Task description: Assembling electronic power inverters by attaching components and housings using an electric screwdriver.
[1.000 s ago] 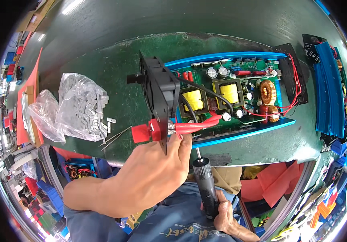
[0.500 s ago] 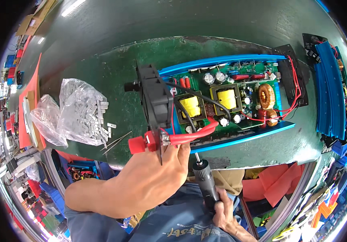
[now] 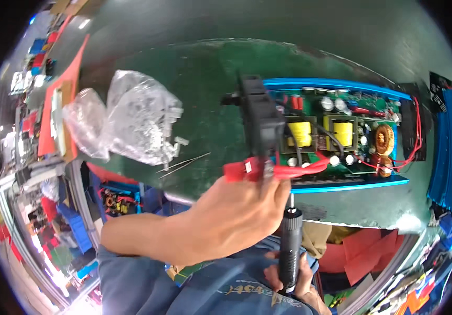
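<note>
A blue metal case [image 3: 352, 185] holds a green circuit board with two yellow transformers [image 3: 299, 134] and copper coils [image 3: 384, 139]. At its left end stands a black fan [image 3: 261, 113] on an end panel, with thick red wires [image 3: 302, 169] and a red terminal [image 3: 240, 171]. My left hand [image 3: 231, 220] reaches across beneath the terminal, fingers bent together at the case's near corner; what they pinch is hidden. My right hand [image 3: 303, 275] is closed around the lower part of a black electric screwdriver [image 3: 290, 241], held upright, its bit pointing at the case's near edge.
On the left, plastic bags [image 3: 137, 118] of small metal pieces lie beside metal tweezers [image 3: 184, 164]. Another blue case [image 3: 449, 149] stands at the right. A red sheet [image 3: 63, 100] rises at the bench's left side. Below sits a bin with boards [image 3: 118, 199].
The whole view has swung, so the bench things sit farther right in it. The screwdriver stands straighter, and my right-hand fingers now show on both sides of it. My left hand stays at the case corner.
</note>
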`<state>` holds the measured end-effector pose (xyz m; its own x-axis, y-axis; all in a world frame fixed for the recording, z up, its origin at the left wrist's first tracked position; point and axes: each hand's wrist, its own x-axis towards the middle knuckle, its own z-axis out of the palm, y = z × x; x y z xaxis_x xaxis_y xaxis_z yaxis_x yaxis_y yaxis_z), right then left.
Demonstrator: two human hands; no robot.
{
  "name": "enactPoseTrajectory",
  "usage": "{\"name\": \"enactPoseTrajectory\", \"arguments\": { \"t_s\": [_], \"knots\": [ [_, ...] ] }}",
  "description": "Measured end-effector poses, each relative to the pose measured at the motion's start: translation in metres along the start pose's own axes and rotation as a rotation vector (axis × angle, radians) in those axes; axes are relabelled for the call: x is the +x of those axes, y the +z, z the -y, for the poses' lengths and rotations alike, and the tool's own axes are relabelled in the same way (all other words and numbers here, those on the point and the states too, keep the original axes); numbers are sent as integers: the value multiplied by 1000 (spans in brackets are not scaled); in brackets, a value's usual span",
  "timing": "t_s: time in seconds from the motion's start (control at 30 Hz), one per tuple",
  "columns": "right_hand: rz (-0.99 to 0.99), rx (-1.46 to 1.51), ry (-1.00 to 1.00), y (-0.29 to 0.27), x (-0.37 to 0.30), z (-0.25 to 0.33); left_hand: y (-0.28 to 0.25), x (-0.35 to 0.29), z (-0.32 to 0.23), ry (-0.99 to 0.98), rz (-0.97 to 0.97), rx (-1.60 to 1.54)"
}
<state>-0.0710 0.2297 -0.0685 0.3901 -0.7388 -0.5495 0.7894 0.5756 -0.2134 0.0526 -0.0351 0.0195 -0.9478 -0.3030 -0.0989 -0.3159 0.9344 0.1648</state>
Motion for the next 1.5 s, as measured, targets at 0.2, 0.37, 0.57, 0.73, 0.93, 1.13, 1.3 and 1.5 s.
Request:
{"name": "enactPoseTrajectory", "arguments": {
  "t_s": [0.2, 0.37, 0.57, 0.73, 0.93, 1.13, 1.3, 1.5],
  "knots": [
    [-527, -976, -343, -36, -25, -7, 15, -45, 16, -354, -290, -280],
    [-604, -1010, -433, -49, -31, -6, 43, -89, 63, -641, -483, -138],
    [-561, -1049, -497, -41, -29, 1, 47, -84, 74, -681, -425, -139],
    [-548, -1000, -504, -31, -28, 4, 32, -77, 39, -791, -548, -602],
    [-497, -955, -516, -33, -32, 10, 12, -8, -33, -530, -394, -602],
    [-498, -905, -583, -33, -29, 12, 19, 46, -37, -263, -413, -621],
    [-443, -866, -497, -35, -27, 13, 8, 58, -50, -211, -393, -270],
    [-446, -766, -610, -40, -16, 12, -8, 68, -43, 24, -322, 307]
  ]
}}
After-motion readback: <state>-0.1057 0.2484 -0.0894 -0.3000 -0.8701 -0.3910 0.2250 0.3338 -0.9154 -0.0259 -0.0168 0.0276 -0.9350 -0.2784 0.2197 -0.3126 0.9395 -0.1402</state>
